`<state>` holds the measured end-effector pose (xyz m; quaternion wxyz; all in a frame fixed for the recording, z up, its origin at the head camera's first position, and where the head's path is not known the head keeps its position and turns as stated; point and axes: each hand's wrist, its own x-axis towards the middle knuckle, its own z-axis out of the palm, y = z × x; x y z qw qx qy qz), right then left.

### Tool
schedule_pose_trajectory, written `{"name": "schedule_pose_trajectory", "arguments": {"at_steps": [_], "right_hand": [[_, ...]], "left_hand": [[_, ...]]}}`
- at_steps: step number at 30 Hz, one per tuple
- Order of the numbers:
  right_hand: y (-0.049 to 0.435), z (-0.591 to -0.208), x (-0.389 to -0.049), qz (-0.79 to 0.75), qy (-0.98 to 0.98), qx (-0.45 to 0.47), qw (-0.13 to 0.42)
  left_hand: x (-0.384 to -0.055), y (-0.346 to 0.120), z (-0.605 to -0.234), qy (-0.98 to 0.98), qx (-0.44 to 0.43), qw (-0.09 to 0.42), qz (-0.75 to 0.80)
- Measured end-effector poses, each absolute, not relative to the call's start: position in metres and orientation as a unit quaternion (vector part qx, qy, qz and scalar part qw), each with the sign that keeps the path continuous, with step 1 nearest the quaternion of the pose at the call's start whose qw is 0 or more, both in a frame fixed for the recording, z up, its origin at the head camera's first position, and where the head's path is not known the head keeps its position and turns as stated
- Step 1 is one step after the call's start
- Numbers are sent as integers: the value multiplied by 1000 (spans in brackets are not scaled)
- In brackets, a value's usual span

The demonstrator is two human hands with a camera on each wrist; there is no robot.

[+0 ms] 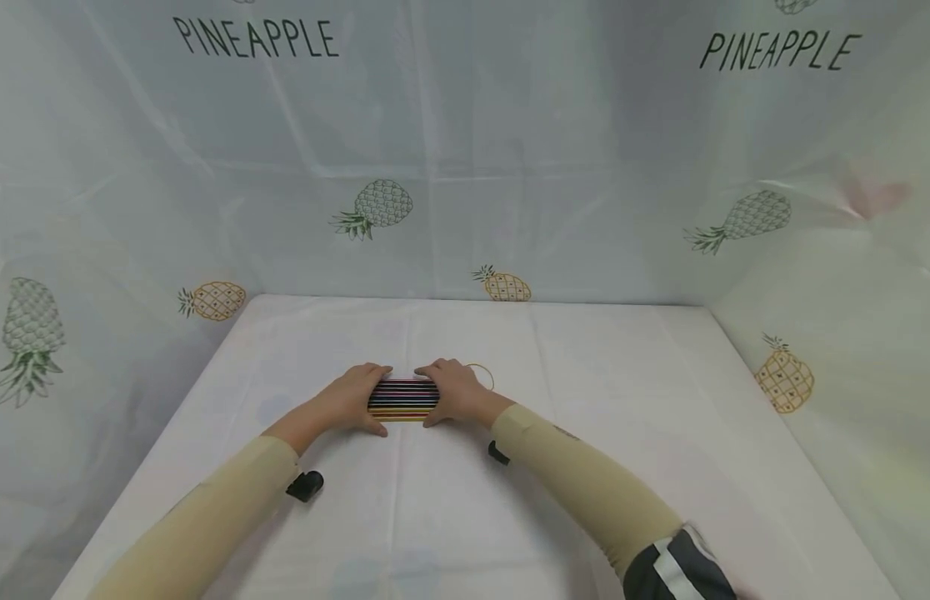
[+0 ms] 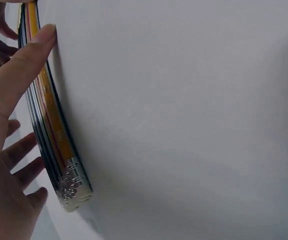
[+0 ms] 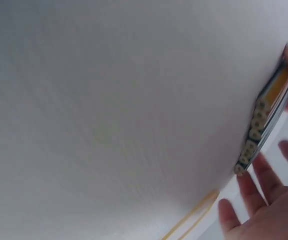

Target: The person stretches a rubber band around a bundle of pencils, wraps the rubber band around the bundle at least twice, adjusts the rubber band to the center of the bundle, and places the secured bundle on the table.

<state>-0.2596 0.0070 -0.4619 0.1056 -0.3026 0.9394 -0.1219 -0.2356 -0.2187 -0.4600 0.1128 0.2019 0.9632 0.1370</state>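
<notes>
A flat bundle of pencils (image 1: 403, 400), dark, yellow and reddish, lies crosswise on the white-covered table between both hands. My left hand (image 1: 352, 398) holds its left end, thumb on the near side and fingers on the far side. At the other end my right hand (image 1: 456, 392) grips likewise between thumb and fingers. The left wrist view shows metal ferrules and pale erasers (image 2: 73, 182) at one end. Blunt, unsharpened pencil ends (image 3: 256, 125) appear in the right wrist view. A thin yellow rubber band (image 3: 189, 216) lies beside the right hand, partly hidden behind it in the head view.
The white tabletop (image 1: 622, 400) stretches around the hands. A pale curtain (image 1: 510, 167) printed with pineapples hangs behind the table and along both sides. Small black wrist devices (image 1: 305, 486) sit at both forearms.
</notes>
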Motion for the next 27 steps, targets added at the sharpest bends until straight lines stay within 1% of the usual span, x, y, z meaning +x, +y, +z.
{"name": "schedule_pose_trajectory", "arguments": {"at_steps": [6,19,27], "right_hand": [[4,-457,-264,-96,937,-311,129],[-1,-453,-279,-123,913,-332,201],[-3,-449,-278,-117,911,-334,212]], "left_hand": [[-247,-212,-459,963,222,118,94],[-256,-199,-453,962,213,161,60],[-257,-197,-450,958,209,191,51]]}}
